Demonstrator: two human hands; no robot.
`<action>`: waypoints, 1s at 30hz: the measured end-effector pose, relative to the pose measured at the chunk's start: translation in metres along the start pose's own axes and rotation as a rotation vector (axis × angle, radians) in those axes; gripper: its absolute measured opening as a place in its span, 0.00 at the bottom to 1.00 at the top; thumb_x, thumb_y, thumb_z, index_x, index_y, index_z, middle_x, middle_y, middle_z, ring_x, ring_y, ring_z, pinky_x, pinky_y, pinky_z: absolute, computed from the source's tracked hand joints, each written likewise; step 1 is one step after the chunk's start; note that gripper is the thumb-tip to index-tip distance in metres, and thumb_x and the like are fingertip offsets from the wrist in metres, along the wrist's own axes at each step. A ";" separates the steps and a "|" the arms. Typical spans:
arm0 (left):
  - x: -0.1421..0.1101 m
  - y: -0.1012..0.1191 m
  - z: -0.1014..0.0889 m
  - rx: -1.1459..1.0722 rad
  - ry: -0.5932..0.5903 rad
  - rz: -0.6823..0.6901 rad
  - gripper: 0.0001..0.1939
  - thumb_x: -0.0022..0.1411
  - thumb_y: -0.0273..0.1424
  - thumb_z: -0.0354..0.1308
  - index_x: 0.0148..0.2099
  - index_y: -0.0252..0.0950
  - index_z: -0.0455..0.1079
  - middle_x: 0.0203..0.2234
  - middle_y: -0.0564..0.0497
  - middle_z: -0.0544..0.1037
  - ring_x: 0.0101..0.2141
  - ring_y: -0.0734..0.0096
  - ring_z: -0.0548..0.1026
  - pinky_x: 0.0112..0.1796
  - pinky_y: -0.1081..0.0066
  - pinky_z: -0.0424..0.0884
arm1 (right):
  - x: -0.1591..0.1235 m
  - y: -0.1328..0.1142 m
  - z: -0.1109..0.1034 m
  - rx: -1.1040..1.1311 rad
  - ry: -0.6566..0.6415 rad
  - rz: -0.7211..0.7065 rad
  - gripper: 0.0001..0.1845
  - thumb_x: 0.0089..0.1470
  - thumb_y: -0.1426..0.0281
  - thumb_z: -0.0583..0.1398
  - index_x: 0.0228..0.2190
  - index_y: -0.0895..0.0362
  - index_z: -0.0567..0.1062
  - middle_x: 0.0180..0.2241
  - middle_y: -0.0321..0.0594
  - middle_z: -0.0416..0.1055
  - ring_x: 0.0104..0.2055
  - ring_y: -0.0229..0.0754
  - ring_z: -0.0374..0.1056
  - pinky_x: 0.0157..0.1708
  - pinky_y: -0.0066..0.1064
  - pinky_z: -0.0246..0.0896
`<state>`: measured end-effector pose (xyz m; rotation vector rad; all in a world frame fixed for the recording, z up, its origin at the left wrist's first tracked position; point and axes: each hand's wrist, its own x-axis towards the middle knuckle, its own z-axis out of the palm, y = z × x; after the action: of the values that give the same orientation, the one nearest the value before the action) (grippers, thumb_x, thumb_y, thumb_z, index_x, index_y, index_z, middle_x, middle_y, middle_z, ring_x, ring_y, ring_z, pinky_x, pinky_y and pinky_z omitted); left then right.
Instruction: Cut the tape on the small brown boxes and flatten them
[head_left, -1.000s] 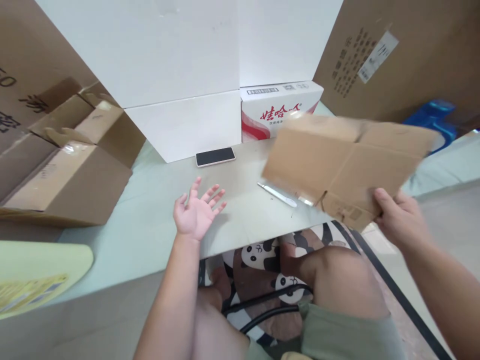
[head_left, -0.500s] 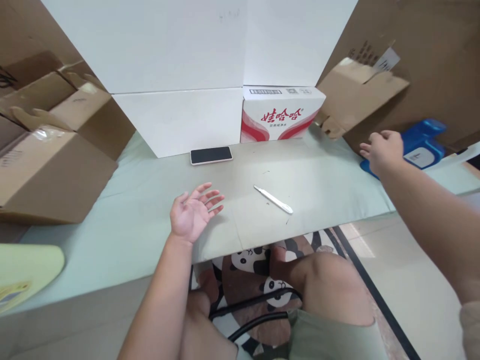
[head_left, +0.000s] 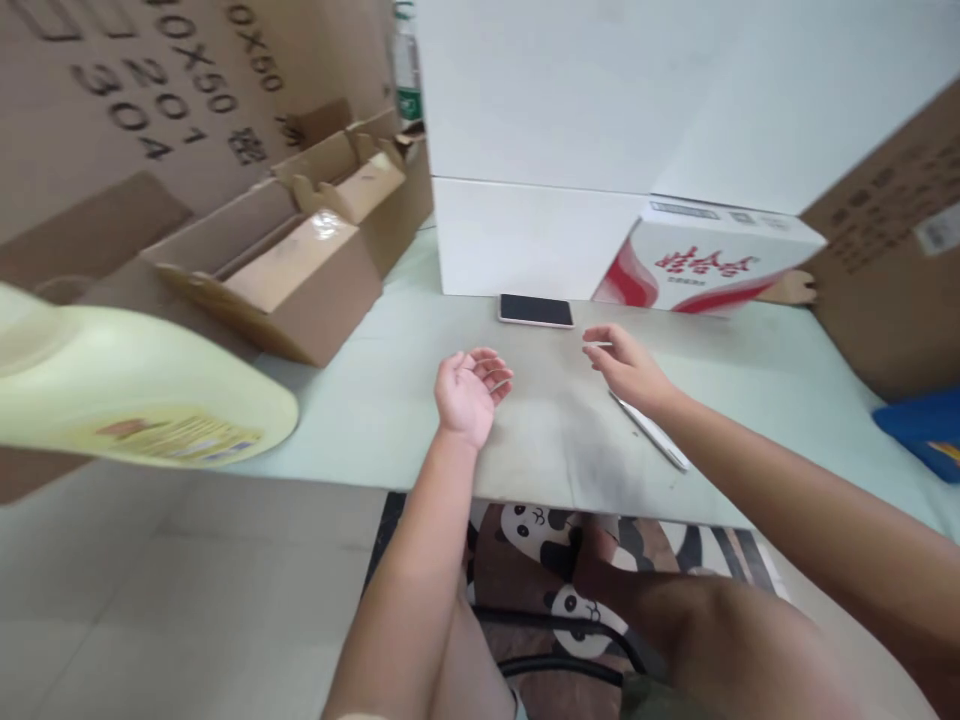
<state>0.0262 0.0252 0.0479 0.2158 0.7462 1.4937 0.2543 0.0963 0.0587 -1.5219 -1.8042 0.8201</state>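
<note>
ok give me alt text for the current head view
The left hand and right hand, both empty, are over a green table. Beyond them are a phone and a red-and-white box; a white tool lies near the right hand. Cartons and a yellow bottle are at left.

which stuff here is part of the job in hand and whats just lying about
Likely the job's:
cardboard, in the right hand a second ago, now mostly hidden
white tool, lying near that hand

Seemingly just lying about:
phone
red-and-white box
yellow bottle
blue object
open boxes, role unclear
</note>
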 end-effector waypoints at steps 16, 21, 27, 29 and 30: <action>0.000 0.052 -0.044 -0.174 0.182 0.408 0.10 0.66 0.39 0.53 0.35 0.41 0.67 0.30 0.49 0.74 0.37 0.62 0.74 0.39 0.64 0.72 | 0.048 -0.274 0.280 -0.208 -0.481 -0.878 0.12 0.58 0.69 0.56 0.43 0.52 0.75 0.66 0.44 0.61 0.59 0.59 0.67 0.53 0.53 0.70; -0.001 0.058 -0.054 -0.139 0.414 0.473 0.13 0.67 0.32 0.47 0.28 0.40 0.60 0.23 0.52 0.65 0.28 0.69 0.68 0.34 0.67 0.65 | 0.050 -0.263 0.263 -0.190 -0.397 -0.893 0.14 0.57 0.75 0.55 0.40 0.52 0.79 0.58 0.39 0.72 0.61 0.53 0.67 0.60 0.46 0.67; -0.026 0.075 -0.064 0.192 0.769 1.124 0.07 0.62 0.30 0.49 0.30 0.39 0.58 0.28 0.53 0.62 0.33 0.70 0.64 0.38 0.68 0.61 | 0.004 -0.175 0.142 0.127 -0.212 -0.684 0.14 0.60 0.73 0.56 0.39 0.56 0.82 0.51 0.44 0.78 0.34 0.41 0.78 0.31 0.36 0.78; -0.032 0.082 -0.066 0.224 0.784 1.185 0.06 0.62 0.32 0.48 0.32 0.40 0.59 0.30 0.53 0.64 0.36 0.68 0.67 0.41 0.67 0.62 | -0.024 -0.142 0.091 0.151 -0.171 -0.641 0.13 0.60 0.75 0.58 0.34 0.54 0.84 0.45 0.43 0.81 0.28 0.39 0.77 0.22 0.30 0.74; -0.033 0.084 -0.068 0.248 0.759 1.160 0.06 0.63 0.34 0.48 0.33 0.41 0.61 0.32 0.52 0.66 0.39 0.67 0.69 0.42 0.66 0.62 | -0.039 -0.128 0.065 0.157 -0.191 -0.656 0.13 0.59 0.76 0.59 0.32 0.53 0.84 0.41 0.42 0.82 0.29 0.40 0.78 0.21 0.28 0.74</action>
<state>-0.0773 -0.0183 0.0540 0.2904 1.5696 2.6391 0.1315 0.0360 0.1176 -0.6888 -2.1345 0.7609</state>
